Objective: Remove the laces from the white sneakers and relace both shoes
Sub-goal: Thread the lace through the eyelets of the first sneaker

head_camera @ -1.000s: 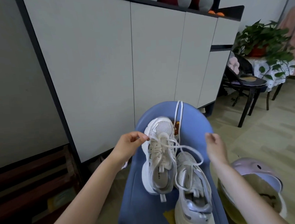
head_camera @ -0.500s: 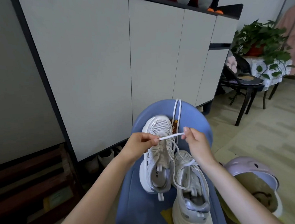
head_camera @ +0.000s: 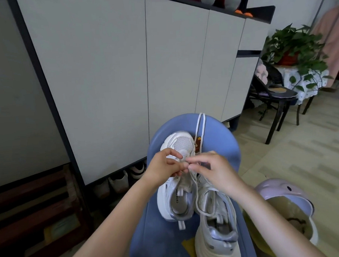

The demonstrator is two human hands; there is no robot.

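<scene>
Two white sneakers lie on a blue seat (head_camera: 220,145). The left sneaker (head_camera: 177,198) points its toe away from me; the right sneaker (head_camera: 216,231) lies nearer, its heel toward me. A loose white lace (head_camera: 200,127) hangs doubled over the seat's far edge. My left hand (head_camera: 162,167) and my right hand (head_camera: 215,171) meet above the left sneaker's laces, fingertips together. Both pinch the white lace there; the pinched piece is mostly hidden by the fingers.
A tall white cabinet (head_camera: 143,71) stands just behind the seat, with shoes (head_camera: 118,181) under it. A lilac-and-yellow helmet-like object (head_camera: 285,210) sits at the lower right. A dark chair (head_camera: 274,96) and a potted plant (head_camera: 295,51) stand at the right.
My hands came together: one second ago they were apart beside the shoes, then they stretched a lace end between them, and now they meet fingertip to fingertip over the left sneaker.
</scene>
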